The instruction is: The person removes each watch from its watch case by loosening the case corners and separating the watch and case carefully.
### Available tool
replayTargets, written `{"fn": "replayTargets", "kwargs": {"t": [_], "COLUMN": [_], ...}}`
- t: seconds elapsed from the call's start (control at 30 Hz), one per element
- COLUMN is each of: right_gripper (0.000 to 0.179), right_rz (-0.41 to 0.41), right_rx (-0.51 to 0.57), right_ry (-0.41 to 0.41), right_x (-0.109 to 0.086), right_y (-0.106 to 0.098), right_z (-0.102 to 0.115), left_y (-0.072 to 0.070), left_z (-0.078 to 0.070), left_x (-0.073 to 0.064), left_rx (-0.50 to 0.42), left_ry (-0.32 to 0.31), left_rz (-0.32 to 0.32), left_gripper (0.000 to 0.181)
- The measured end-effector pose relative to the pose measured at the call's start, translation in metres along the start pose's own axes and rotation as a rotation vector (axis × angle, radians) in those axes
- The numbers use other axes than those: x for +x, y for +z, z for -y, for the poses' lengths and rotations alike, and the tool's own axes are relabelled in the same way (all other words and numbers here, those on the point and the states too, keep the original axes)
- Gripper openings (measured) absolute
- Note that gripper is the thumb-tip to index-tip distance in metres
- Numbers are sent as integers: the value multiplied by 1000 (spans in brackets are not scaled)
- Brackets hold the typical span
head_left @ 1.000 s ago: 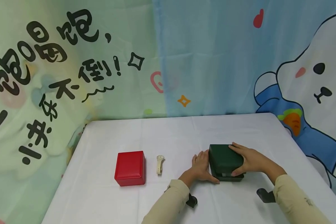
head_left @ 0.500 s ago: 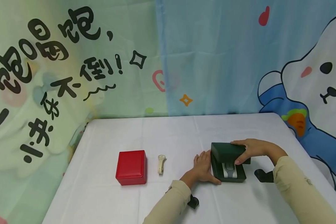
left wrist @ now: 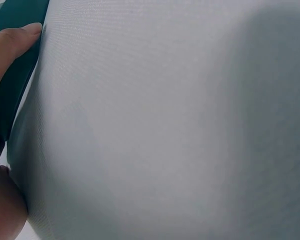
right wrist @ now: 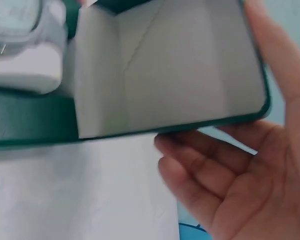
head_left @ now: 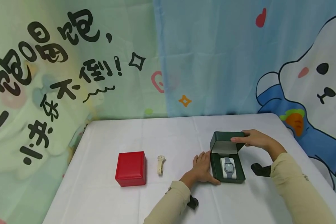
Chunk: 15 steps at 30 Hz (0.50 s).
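On the right half of the table, a dark green watch box (head_left: 241, 175) stands with its lid (head_left: 223, 136) raised. Inside, a watch (head_left: 228, 167) with a grey-blue strap is wrapped round a white cushion. My right hand (head_left: 256, 140) pinches the lid's right side between thumb and fingers. In the right wrist view, the lid's pale lining (right wrist: 180, 65) faces the camera. My left hand (head_left: 202, 168) rests against the left side of the box, fingers extended. The left wrist view catches only a digit on the green wall (left wrist: 20, 17) and part of the palm.
A closed red box (head_left: 130, 168) sits left of centre on the white-covered table (head_left: 100, 202). Between it and my left hand lies a cream-strapped watch (head_left: 160, 165). Printed curtains (head_left: 212, 62) hang behind the table.
The lid of the green box has swung up and back with my right hand, baring the watch inside. My left hand has stayed against the box's side.
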State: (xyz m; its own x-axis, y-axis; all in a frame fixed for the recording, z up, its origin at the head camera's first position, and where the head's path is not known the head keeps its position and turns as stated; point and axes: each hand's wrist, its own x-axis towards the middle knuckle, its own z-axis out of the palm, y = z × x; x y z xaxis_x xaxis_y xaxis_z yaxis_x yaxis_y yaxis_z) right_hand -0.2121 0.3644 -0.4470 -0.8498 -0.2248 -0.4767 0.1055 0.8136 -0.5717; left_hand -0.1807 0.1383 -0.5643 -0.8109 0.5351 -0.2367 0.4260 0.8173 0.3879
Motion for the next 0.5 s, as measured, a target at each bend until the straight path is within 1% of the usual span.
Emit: {"fn": "replayTargets", "kwargs": {"t": [0.03,0.1,0.17,0.23,0.33,0.37,0.4,0.43,0.47,0.5], "right_gripper": [102,99,96,91,76,71,66,63,60,60], "right_rz": [-11,-23,-86,-203,-469,-533,-571,-589,-590,-562], "right_rx": [8,24,40,73,71,67,69,55,28,14], "right_ry": [15,15,4,-9,-1,-5,-29,-53,-86,-130], "right_x": [1,3,4,3,-2,-5,-10,-16,-21,-27], "right_y": [0,2,8,19,47,57,67,77,86,92], "right_z": [1,1,-3,-15,-42,-50,-56,-60,-61,-60], "left_y": [0,1,1,2,3,2,1,2,3,3], "left_z": [1,2,3,3,3,2,2,1,0,0], "left_x": [0,0,0,0,1,1,1,0,0,-1], "left_rx": [-4,-5,-3,-1,4,7,12,13,14,11], "left_ry": [-3,-10,-17,-16,1,6,9,10,9,7], "left_rz": [3,7,-2,-12,-19,-19,-23,-22,-23,-24], "left_gripper": [116,116,116,116,115,115,116,116,116,116]}}
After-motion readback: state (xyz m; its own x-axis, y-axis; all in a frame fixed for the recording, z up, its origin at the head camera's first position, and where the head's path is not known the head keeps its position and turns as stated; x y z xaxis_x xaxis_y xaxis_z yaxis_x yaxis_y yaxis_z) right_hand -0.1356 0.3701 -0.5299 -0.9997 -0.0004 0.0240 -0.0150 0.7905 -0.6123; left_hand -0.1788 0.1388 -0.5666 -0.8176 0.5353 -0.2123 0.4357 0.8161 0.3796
